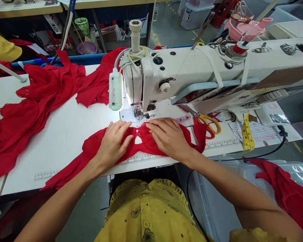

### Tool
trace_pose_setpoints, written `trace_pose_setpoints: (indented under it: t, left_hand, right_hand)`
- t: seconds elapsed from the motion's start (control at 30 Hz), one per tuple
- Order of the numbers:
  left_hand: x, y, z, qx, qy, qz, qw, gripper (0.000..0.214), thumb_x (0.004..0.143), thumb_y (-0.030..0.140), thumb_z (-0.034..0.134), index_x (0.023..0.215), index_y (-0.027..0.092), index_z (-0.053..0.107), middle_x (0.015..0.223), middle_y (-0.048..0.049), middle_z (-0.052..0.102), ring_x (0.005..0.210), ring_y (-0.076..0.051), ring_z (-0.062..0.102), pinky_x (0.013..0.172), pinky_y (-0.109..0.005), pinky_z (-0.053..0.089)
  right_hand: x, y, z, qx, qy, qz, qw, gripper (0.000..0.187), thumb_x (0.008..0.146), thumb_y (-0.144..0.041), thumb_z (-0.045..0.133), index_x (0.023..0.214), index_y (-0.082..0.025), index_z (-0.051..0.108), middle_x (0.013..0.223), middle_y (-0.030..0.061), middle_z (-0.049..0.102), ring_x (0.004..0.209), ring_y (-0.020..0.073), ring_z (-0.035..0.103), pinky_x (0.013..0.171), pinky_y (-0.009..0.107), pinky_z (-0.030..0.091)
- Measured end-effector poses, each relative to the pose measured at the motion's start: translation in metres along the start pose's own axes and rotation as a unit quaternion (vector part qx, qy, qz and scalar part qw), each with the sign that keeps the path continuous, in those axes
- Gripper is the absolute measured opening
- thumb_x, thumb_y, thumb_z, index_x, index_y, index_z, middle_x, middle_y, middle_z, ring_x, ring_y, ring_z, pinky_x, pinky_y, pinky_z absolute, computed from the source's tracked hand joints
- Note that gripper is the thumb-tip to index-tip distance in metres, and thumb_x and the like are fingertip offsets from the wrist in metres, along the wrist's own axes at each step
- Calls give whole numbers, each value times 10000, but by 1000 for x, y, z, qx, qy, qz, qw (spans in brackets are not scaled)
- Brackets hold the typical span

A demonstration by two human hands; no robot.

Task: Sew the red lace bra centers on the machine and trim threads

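A red lace bra (144, 134) lies spread on the white sewing table in front of the sewing machine, with a small gap at its centre. My left hand (114, 141) rests on its left part, fingers stretched forward and thumb apart. Across the right cup lies my right hand (168, 137), its fingers extended flat on the lace. Just beyond the fingertips are the presser foot (137, 112) and the metal needle plate (126, 116); the bra is on the near side of them. Fabric under both palms is hidden.
The white sewing machine (181, 67) spans the back right. A heap of red fabric (45, 94) covers the left of the table. Orange-handled scissors (209, 122), a pink seam tool (183, 119) and a yellow measuring tape (246, 132) lie at the right. A printed ruler (133, 159) follows the near edge.
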State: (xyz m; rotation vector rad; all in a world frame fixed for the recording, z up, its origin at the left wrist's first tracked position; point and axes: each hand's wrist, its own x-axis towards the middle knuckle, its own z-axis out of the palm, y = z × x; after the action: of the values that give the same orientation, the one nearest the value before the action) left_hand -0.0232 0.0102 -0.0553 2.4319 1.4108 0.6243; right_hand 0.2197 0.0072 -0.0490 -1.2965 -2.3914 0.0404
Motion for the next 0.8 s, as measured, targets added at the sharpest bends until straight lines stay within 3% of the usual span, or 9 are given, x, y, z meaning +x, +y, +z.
trace_pose_setpoints:
  t: [0.2, 0.33, 0.47, 0.6, 0.7, 0.8]
  left_hand:
    - [19, -4, -7, -45, -2, -39, 998, 256, 973, 253, 484, 1173, 170, 621, 1174, -99, 685, 1121, -259, 604, 1008, -451, 494]
    - [25, -6, -7, -59, -31, -53, 996, 271, 954, 236, 488, 1174, 171, 631, 1165, -86, 685, 1099, -248, 602, 985, -422, 493]
    - [25, -8, -5, -63, -23, -45, 997, 260, 946, 227, 506, 1165, 167, 634, 1150, -82, 687, 1087, -246, 600, 979, -423, 493]
    - [22, -6, -6, -60, 40, -22, 997, 192, 951, 211, 535, 1101, 174, 649, 1095, -76, 704, 1060, -239, 615, 950, -410, 508]
    - [18, -2, -6, -66, 77, 26, 994, 147, 973, 186, 521, 1029, 184, 657, 1012, -64, 710, 979, -214, 633, 884, -378, 531]
    - [13, 0, 0, -77, 60, 84, 992, 164, 997, 182, 495, 1037, 188, 654, 1034, -65, 705, 961, -191, 646, 867, -353, 553]
  right_hand:
    - [15, -1, 8, -53, -62, 29, 996, 381, 1024, -235, 413, 1351, -122, 572, 1329, 153, 643, 1213, 304, 547, 1138, 518, 293]
    - [17, 4, 14, -48, -74, 26, 996, 354, 1012, -223, 438, 1332, -151, 573, 1290, 131, 665, 1191, 296, 551, 1155, 519, 266]
    - [16, 6, 14, -52, -56, 25, 997, 354, 1006, -220, 467, 1335, -144, 572, 1285, 134, 666, 1185, 298, 550, 1142, 514, 287]
    - [13, 1, 8, -22, -25, -7, 999, 343, 1008, -168, 436, 1304, -156, 608, 1298, 114, 660, 1170, 277, 557, 1076, 470, 380]
    - [10, -5, 6, 27, -17, -35, 999, 333, 1002, -137, 428, 1239, -181, 658, 1231, 89, 690, 1126, 250, 577, 996, 411, 460]
    - [6, -10, 10, 55, -23, -43, 997, 296, 1024, -223, 458, 1217, -171, 676, 1228, 96, 694, 1148, 245, 593, 1013, 405, 480]
